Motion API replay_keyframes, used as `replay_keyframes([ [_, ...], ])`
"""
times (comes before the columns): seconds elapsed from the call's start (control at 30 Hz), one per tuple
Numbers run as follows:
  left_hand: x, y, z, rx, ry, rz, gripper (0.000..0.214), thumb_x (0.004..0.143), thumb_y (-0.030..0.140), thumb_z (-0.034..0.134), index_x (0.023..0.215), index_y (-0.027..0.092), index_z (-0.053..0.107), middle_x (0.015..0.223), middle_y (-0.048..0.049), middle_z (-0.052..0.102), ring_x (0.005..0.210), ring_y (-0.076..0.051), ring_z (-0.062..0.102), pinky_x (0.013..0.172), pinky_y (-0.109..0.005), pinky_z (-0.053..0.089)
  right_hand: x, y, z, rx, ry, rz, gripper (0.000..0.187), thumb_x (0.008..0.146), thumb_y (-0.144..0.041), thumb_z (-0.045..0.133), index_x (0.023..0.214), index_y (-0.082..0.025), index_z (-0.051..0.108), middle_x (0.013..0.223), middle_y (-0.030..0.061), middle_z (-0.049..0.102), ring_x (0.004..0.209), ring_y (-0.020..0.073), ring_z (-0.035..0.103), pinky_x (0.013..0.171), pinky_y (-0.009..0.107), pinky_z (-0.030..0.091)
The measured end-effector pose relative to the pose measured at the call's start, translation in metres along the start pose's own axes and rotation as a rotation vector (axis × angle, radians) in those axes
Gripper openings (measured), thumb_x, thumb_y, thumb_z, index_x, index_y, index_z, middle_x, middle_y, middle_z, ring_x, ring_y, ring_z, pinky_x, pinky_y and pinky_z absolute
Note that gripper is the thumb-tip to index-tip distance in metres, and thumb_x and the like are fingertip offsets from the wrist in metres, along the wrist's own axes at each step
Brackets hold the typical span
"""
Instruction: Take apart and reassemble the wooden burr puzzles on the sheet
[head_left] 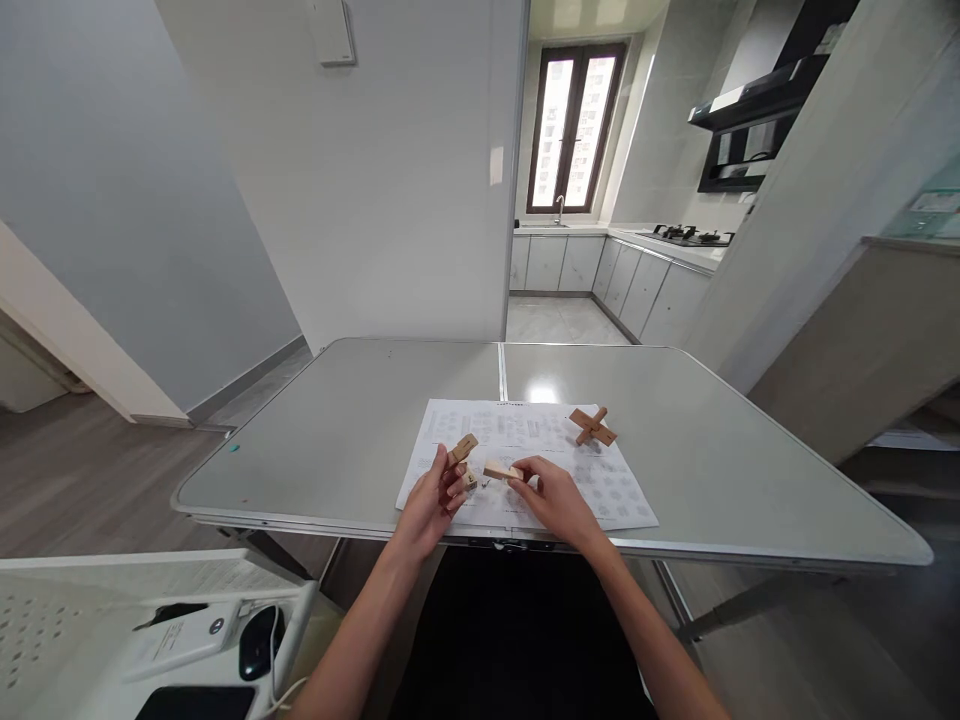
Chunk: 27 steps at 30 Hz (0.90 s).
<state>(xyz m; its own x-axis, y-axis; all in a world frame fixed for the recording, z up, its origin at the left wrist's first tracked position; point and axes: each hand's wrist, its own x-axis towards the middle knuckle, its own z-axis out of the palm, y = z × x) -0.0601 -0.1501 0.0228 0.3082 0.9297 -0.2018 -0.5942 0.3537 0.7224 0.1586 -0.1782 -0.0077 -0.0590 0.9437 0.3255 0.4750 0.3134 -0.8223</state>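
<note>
Just inside table edge (300,524), hands (557,500) apart, blocks (496,469) pinched, one perhaps resting

Left hand (431,503) thumb up, fingers (455,489) curled; right hand (553,496) palm down, pinching (both forearms (367,618) bare, angled inward).

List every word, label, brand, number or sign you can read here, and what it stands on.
No text is legible.
Printed sheet: heading and captions, too small to read.
Wooden piece in the left hand: dark marks, too small.
Crossed wooden pieces: faint dark marks, too small.
White object in the white bin: lines of print and a round dark emblem, too blurred.
</note>
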Motion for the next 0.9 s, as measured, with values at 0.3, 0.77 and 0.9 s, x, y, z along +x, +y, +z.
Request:
replay_keyframes([
  [0.3,-0.007,-0.002,0.018,0.058,0.067,0.048,0.047,0.075,0.052,0.090,0.083,0.012,0.067,0.079,0.0021,0.053,0.054,-0.002,0.034,0.043,-0.016,0.027,-0.008,-0.032,-0.016,0.581,-0.109,0.130,0.042,0.099,-0.060,0.059,0.114,-0.021,0.068,0.084,0.0039,0.070,0.070,0.0178,0.060,0.066,0.033,0.047],
  [0.77,-0.018,-0.014,0.028,0.409,0.009,0.129,0.049,0.087,0.062,0.072,0.101,0.015,0.071,0.092,-0.0074,0.072,0.056,-0.008,0.044,0.052,-0.025,0.028,-0.007,-0.047,-0.011,0.633,-0.037,0.192,0.048,0.095,-0.063,0.061,0.114,-0.019,0.068,0.092,0.0073,0.070,0.071,0.0182,0.059,0.063,0.033,0.047],
  [0.9,-0.017,-0.010,0.026,0.474,0.022,0.156,0.051,0.085,0.062,0.072,0.105,0.015,0.070,0.094,-0.0097,0.074,0.060,-0.011,0.049,0.052,-0.025,0.031,-0.007,-0.036,-0.016,0.566,0.032,0.187,0.047,0.094,-0.061,0.063,0.116,-0.020,0.068,0.103,0.0106,0.074,0.076,0.0196,0.063,0.064,0.032,0.050],
])
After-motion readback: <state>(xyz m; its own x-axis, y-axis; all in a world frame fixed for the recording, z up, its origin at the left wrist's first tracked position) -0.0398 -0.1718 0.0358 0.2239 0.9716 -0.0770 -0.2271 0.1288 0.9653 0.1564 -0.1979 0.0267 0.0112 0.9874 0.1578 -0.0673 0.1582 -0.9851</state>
